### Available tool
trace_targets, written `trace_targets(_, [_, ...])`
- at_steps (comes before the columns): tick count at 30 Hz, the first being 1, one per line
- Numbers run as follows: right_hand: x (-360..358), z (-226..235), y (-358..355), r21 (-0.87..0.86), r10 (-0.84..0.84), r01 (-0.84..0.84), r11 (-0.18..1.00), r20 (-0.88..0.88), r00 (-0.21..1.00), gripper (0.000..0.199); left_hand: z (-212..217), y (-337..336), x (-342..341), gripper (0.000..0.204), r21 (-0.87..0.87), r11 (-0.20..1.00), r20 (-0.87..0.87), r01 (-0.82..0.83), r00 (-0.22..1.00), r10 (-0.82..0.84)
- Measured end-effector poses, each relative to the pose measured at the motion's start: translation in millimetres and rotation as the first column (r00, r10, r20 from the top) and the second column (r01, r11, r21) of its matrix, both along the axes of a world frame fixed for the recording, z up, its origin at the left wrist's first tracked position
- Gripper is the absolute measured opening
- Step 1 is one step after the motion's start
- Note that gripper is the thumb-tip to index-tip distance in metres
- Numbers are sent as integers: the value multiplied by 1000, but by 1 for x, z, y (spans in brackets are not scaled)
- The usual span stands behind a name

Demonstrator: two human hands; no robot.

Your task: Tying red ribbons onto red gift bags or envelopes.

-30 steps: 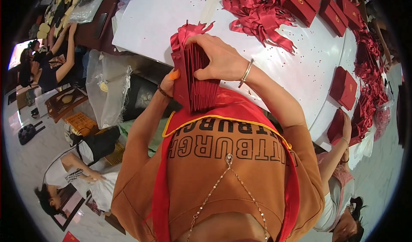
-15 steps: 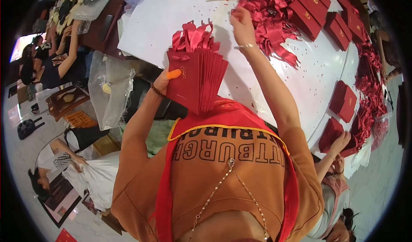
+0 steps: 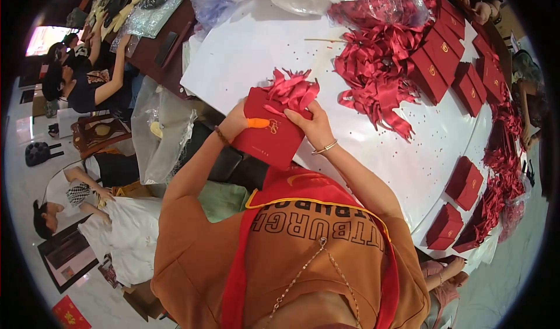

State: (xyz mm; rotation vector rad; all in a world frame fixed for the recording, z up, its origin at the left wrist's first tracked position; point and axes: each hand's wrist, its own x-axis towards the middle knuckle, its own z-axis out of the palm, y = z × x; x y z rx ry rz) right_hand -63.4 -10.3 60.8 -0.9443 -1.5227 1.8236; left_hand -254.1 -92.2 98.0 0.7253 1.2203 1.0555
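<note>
- One stack of red envelopes (image 3: 271, 135) with red ribbon bows (image 3: 290, 90) at its top edge, held up over the near edge of the white table (image 3: 256, 49), above the orange shirt (image 3: 280, 253).
- Gripped at its left side by the left hand (image 3: 236, 121), closed around the stack, thumb in an orange rubber cot (image 3: 257, 122) pressed across the front face.
- Pinched at its upper right corner by the right hand (image 3: 313, 125), fingers curled onto the stack just below the bows; thin bangle (image 3: 324, 149) on that wrist.
- Beyond the stack, further onto the table: loose heap of red ribbons (image 3: 376, 72), well apart from both hands.
- Right of that heap: rows of flat red boxes (image 3: 434, 55) with small gold marks.
- Further right of the stack, near the table's right edge: more red boxes (image 3: 465, 183) and another ribbon pile (image 3: 501, 177).
- Left of the stack, off the table: clear plastic bag (image 3: 160, 131).
- Far left of the stack: other seated people (image 3: 81, 84), busy at a dark table.
</note>
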Motion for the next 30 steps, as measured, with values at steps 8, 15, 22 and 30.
trace_targets(8, [-76,-3,81,114,-54,64,991,-92,994,37,7,62,-57,37,-135,984,77,-116,989,128])
trace_targets(15, [-101,38,112,-149,-122,106,983,-99,988,72,-6,138,-157,34,-132,975,134,-181,971,198])
trace_targets(22, [-36,-55,55,-384,168,-122,915,91,982,27,-48,176,-210,37,-451,886,-69,-103,994,80])
trace_targets(30, [-20,-59,45,-411,102,-90,907,8,995,23,-48,229,-215,41,-436,900,-124,-20,992,-38])
